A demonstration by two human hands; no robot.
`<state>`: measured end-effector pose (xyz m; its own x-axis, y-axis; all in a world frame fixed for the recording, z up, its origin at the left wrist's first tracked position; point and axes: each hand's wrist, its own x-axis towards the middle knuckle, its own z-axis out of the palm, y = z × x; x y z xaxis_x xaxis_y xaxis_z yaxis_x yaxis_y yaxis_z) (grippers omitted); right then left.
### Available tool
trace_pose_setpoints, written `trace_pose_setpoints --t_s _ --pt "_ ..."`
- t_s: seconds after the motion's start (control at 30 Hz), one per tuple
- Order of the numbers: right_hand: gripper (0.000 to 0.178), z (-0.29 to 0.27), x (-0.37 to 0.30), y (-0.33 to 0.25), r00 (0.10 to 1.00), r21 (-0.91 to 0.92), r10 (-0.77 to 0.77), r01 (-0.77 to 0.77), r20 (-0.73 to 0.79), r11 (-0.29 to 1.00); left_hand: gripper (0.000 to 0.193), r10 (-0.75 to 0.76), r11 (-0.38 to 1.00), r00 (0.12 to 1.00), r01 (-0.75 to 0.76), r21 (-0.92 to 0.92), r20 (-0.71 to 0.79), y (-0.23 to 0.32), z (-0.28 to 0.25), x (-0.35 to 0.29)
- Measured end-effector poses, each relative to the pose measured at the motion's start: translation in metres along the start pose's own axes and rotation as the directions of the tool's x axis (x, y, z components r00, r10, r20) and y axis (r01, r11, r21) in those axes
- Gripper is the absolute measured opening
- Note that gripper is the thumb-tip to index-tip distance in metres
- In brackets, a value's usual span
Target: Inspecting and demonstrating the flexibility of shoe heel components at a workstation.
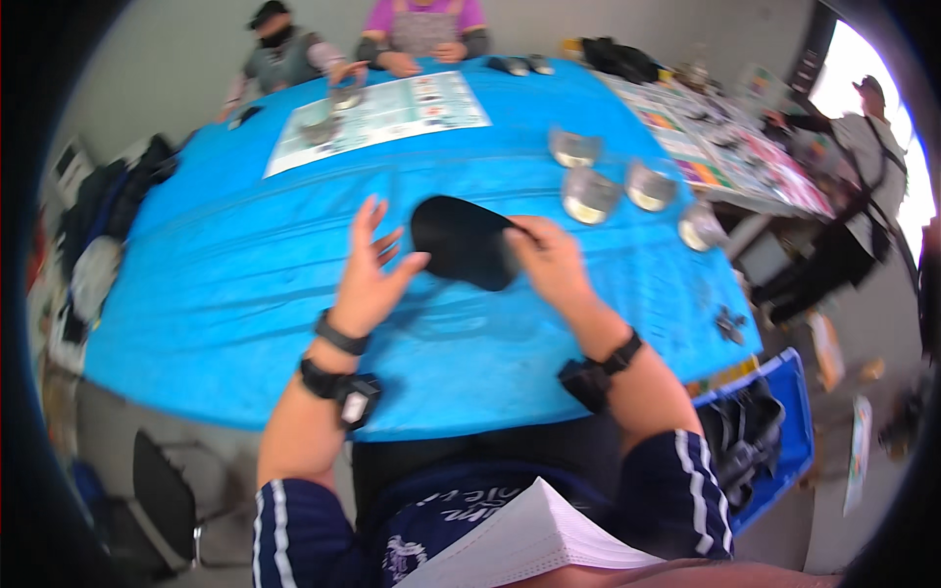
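A black, smooth, flat piece with rounded corners (461,242) is held up over the blue table cover. My right hand (554,263) pinches its right edge between thumb and fingers. On the other side my left hand (374,267) is open with fingers apart, its thumb close to the piece's left edge; whether it touches I cannot tell. Several curved, shiny silvery pieces (590,195) rest on the cover beyond my right hand. A small cluster of dark parts (730,324) lies near the table's right edge.
A printed sheet (431,110) lies at the far side, where two people sit with their hands at the table. A blue crate (799,416) with black items stands by the right edge. Someone stands at a cluttered side table (701,122). A black chair (162,490) is at lower left.
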<state>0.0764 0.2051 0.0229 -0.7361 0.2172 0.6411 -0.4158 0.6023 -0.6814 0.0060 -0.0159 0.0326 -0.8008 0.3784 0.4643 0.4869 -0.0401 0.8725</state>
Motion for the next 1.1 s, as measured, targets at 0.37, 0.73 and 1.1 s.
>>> trace_pose_setpoints --t_s 0.37,0.73,1.1 --pt "0.022 0.008 -0.01 -0.023 0.824 0.718 0.484 -0.525 0.295 0.457 0.047 0.696 0.333 0.508 -0.855 0.399 0.507 0.024 0.015 -0.016" --pt "0.018 0.012 0.0 -0.012 0.768 0.684 0.495 -0.614 0.406 0.393 0.041 0.532 0.605 0.78 -0.623 0.496 0.33 0.024 0.016 -0.012" --pt "0.06 0.003 -0.002 -0.017 0.966 0.334 0.222 -0.255 0.135 0.907 0.013 0.126 0.95 0.991 -0.13 0.283 0.034 0.012 -0.024 0.001"
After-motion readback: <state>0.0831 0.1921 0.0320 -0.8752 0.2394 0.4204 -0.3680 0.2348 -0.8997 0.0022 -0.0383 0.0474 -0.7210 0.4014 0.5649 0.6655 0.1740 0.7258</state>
